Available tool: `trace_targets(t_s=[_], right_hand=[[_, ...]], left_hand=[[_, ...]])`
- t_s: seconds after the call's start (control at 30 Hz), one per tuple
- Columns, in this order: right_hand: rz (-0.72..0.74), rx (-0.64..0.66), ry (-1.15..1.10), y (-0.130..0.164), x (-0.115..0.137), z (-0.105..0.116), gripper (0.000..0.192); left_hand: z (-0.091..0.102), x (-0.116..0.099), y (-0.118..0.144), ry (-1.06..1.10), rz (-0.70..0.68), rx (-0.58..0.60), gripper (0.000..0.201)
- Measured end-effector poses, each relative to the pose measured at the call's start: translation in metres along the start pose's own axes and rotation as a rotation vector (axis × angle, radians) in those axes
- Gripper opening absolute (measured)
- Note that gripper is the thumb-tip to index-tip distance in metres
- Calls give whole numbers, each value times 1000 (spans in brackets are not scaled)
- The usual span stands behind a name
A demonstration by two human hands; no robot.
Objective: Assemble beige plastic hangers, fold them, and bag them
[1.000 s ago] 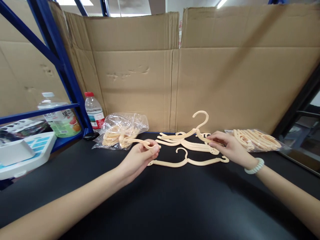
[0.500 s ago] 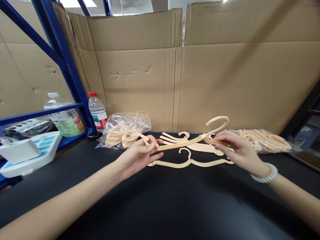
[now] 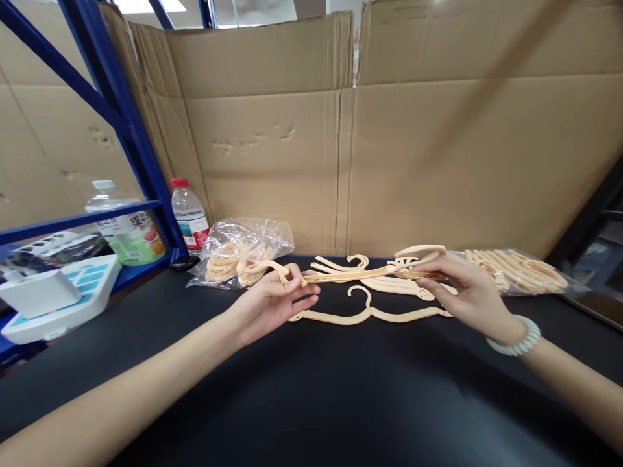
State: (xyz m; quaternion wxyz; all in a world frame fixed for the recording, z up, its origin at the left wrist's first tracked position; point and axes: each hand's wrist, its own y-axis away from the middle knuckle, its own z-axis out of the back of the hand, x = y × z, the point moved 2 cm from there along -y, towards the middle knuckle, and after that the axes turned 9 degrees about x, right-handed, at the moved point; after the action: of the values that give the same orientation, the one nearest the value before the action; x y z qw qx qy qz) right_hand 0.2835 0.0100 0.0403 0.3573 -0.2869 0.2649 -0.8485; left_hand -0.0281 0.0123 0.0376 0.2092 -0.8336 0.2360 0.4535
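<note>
Left hand: the left hand (image 3: 272,299) pinches one end of a cream hanger (image 3: 357,274), fingers closed around a curved cream piece at that end.
Right hand: the right hand (image 3: 460,290), a pale bead bracelet (image 3: 516,337) on its wrist, grips the hanger's other end near the hook.
Held hanger: clear of the black worktop (image 3: 311,389), lying nearly flat between both hands.
Below it: a single hanger (image 3: 367,315) flat on the worktop, with a small pile of hangers (image 3: 389,283) just behind.
Left side: clear bag of hangers (image 3: 241,254), beside a red-capped bottle (image 3: 189,214).
Right side: another bagged bundle (image 3: 516,270).
Backdrop: cardboard sheets (image 3: 389,143).
</note>
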Motion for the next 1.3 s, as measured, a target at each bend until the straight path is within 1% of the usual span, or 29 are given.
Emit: trace_targets(t_s=[0.13,0.27,0.43,0.6,0.83,1.1,1.3], right_hand=[[22,-2,-31,0,1,-1,12],[9,16,-40,0,0,0,13],[21,0,-1,0,1,1,11],[19,-7,33,0,1,2,11],[20,20,29,0,4,-2,15],[27,27,13,1,3,-4,13],[9,32,10,0,4,-3,16]], left_hand=[[0,-1,0,17,-2,-13,21],[0,0,0,33,10,-33,20],[-1,0,0,43,15,-57,21],[-2,1,1,11,12,-91,23],[4,6,0,-43,5,-136,24],[5,8,-1,-58,10,-131,24],[5,8,-1,-70,9,-104,23]])
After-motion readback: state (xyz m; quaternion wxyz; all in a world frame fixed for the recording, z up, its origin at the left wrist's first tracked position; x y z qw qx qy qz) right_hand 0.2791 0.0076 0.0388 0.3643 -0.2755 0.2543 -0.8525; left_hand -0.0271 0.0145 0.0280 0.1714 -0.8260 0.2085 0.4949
